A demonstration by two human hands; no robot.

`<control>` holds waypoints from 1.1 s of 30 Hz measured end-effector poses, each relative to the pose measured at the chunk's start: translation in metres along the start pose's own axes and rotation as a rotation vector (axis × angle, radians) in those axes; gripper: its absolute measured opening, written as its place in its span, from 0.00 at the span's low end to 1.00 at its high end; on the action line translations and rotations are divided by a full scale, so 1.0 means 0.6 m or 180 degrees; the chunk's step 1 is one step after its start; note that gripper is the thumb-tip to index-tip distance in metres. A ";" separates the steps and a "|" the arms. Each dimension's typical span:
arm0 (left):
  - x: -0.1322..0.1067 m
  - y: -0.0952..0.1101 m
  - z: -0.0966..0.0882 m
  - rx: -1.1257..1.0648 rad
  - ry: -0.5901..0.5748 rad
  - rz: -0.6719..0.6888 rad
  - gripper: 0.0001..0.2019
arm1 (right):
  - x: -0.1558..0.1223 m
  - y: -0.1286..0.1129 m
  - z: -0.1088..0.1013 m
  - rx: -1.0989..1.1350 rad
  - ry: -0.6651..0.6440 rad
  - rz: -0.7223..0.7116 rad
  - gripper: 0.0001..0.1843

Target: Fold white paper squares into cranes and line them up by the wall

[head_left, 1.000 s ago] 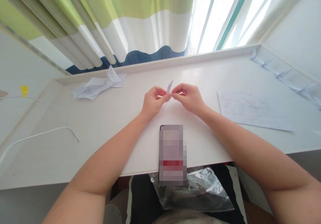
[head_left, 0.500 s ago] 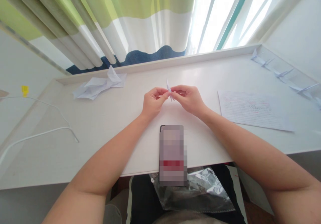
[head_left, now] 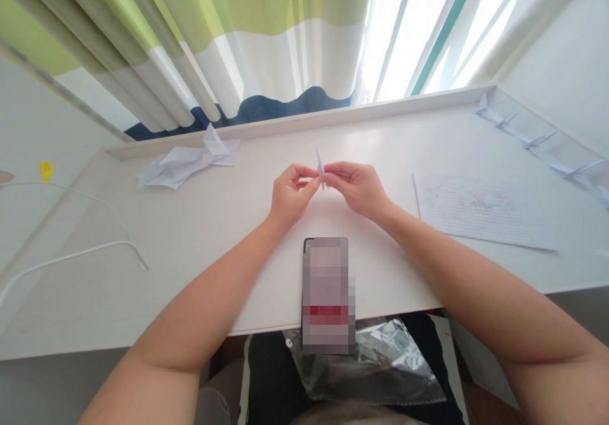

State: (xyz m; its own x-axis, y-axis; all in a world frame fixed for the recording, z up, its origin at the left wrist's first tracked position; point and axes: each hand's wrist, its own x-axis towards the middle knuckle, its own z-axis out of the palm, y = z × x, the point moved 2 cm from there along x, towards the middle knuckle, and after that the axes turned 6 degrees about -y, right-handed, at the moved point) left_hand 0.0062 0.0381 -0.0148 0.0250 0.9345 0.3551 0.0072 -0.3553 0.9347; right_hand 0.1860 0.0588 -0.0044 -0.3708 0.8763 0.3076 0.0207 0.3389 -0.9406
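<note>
A small folded piece of white paper stands pinched between both hands above the middle of the white desk. My left hand grips it from the left with thumb and forefinger closed on it. My right hand pinches it from the right, fingers curled. One pointed tip of the paper sticks up above the fingers; the rest is hidden by them.
A phone lies at the desk's near edge under my hands. Crumpled white papers lie at the back left, a written sheet at the right, several folded paper figures along the right ledge, a white cable at the left.
The paper's raised tip has swung from leaning right to standing nearly upright between my fingers. Both hands stay in about the same spot.
</note>
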 end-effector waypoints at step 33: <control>-0.009 0.014 0.004 0.0912 -0.0068 0.0542 0.10 | 0.000 -0.006 0.000 0.0479 0.0080 0.0345 0.23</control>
State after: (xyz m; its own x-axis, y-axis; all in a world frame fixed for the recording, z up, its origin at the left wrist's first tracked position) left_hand 0.0087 0.0297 -0.0088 0.0708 0.8617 0.5025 0.2818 -0.5005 0.8186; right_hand 0.1862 0.0576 -0.0007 -0.3505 0.9139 0.2049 -0.0805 0.1886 -0.9788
